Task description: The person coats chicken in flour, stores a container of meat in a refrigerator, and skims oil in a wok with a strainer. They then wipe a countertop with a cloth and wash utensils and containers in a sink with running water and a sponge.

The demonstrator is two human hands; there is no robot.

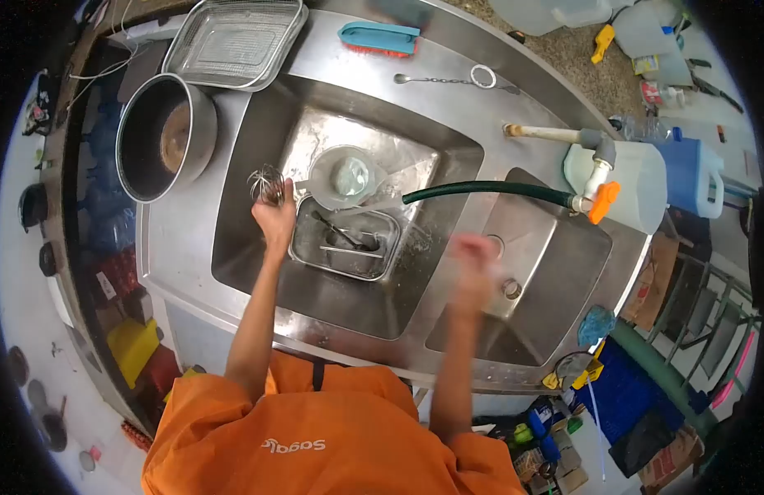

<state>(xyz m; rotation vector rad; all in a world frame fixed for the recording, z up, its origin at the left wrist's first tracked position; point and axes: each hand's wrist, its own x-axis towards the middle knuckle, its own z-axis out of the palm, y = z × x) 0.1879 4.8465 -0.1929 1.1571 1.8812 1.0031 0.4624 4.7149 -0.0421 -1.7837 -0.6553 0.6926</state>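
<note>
My left hand (276, 219) is closed around a wire whisk (267, 185), over the left part of the large steel sink basin (254, 247). Just right of it, a clear jug (346, 177) stands in the basin. Below the jug lies a rectangular metal tray (387, 266) with a dark-handled utensil in it. Smeared by motion, my right hand (474, 252) is above the divider between the two basins; its fingers cannot be made out. A dark green hose (489, 188) ends above the large basin.
A deep pot (165, 139) and a wire-mesh tray (236, 41) stand at the left. On the back ledge lie a blue brush (379, 38) and a long spoon (435, 80). An orange-handled tap (604, 203) and a blue jerrycan (691, 176) are at the right.
</note>
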